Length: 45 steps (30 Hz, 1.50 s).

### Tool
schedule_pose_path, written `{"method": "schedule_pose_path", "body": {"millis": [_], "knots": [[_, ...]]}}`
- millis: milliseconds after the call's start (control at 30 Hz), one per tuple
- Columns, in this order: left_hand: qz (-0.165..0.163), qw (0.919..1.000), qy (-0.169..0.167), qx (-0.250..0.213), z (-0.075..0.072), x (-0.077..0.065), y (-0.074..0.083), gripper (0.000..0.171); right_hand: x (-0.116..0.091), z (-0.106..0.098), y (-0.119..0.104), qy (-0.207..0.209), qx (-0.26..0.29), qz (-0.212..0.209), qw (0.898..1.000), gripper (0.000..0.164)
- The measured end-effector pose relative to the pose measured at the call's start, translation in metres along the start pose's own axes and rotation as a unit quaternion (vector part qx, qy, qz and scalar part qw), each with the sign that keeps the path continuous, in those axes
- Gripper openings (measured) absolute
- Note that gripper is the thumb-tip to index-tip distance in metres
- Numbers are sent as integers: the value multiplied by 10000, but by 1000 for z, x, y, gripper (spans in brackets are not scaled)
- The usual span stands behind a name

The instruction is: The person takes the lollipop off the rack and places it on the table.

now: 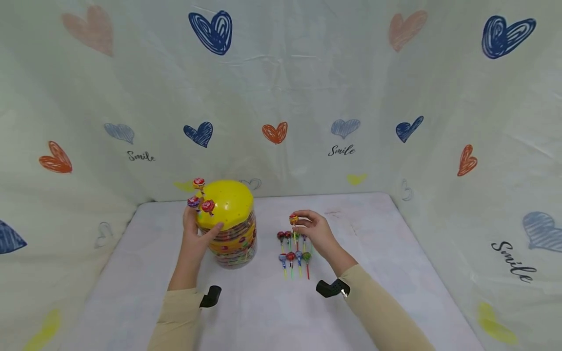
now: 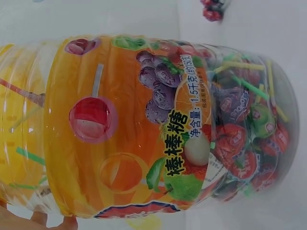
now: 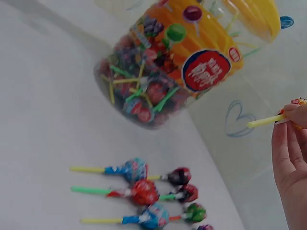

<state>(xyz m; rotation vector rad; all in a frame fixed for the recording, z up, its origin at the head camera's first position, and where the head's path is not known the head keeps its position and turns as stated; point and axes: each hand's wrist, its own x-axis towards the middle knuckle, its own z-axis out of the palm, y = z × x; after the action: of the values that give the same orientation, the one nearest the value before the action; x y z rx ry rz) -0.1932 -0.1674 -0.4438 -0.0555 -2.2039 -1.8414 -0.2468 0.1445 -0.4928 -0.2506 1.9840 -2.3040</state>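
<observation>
One lollipop (image 1: pixel 293 219), stick downward, is pinched by the right hand (image 1: pixel 317 233) above two rows of loose lollipops (image 1: pixel 291 257) near mid-table. Leftward, toward the table (image 1: pixel 263 312)'s far edge, stands the jar (image 1: pixel 234 256); the nearer left hand (image 1: pixel 196 240) grips it beside the yellow lid (image 1: pixel 230 200), where three lollipops (image 1: pixel 208 206) protrude.

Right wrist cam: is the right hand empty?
No, the right hand pinches a lollipop, its yellow stick poking out plainly from the grip.
</observation>
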Motion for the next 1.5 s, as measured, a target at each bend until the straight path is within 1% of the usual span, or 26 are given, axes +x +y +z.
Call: {"method": "schedule_pose_path", "body": {"millis": [100, 233, 300, 433, 533, 633, 700, 800, 933, 1100, 1333, 1500], "knots": [[-130, 9999, -31, -43, 1, 1, 0, 84, -5, -13, 11, 110, -324, 210, 9992, 38], [-112, 9999, 9, -29, 1, 2, 0, 86, -11, -28, 25, 144, -648, 385, 9970, 39], [-10, 10000, 58, -43, 1, 2, 0, 86, -13, -35, 31, 193, -768, 475, 9957, 40], [81, 9999, 90, -118, 1, 1, -1, 86, -20, -48, 42, 310, -1146, 728, 9903, 39], [153, 9998, 16, -134, 2, 0, -2, 85, -23, -58, 51, 462, -1451, 937, 9839, 37], [253, 9996, -20, -108, 2, 0, -4, 84, -25, -66, 59, 557, -1637, 1073, 9791, 34], [283, 9996, -21, -90, 2, 0, -4, 82, -27, -69, 63, 549, -1726, 1123, 9770, 34], [206, 9997, 7, -119, 2, 0, -4, 81, -28, -72, 66, 467, -1828, 1200, 9747, 35], [121, 9998, 3, -181, 2, 0, -2, 82, -28, -74, 71, 479, -2086, 1252, 9688, 34], [191, 9997, 21, -141, 2, 1, -4, 82, -28, -78, 80, 391, -2246, 1413, 9634, 31], [209, 9998, 7, -73, 2, 1, -3, 82, -29, -80, 86, 178, -2356, 1380, 9618, 31], [139, 9998, -37, -126, 1, 3, -3, 85, -28, -80, 88, 57, -2256, 1281, 9657, 33]]}}
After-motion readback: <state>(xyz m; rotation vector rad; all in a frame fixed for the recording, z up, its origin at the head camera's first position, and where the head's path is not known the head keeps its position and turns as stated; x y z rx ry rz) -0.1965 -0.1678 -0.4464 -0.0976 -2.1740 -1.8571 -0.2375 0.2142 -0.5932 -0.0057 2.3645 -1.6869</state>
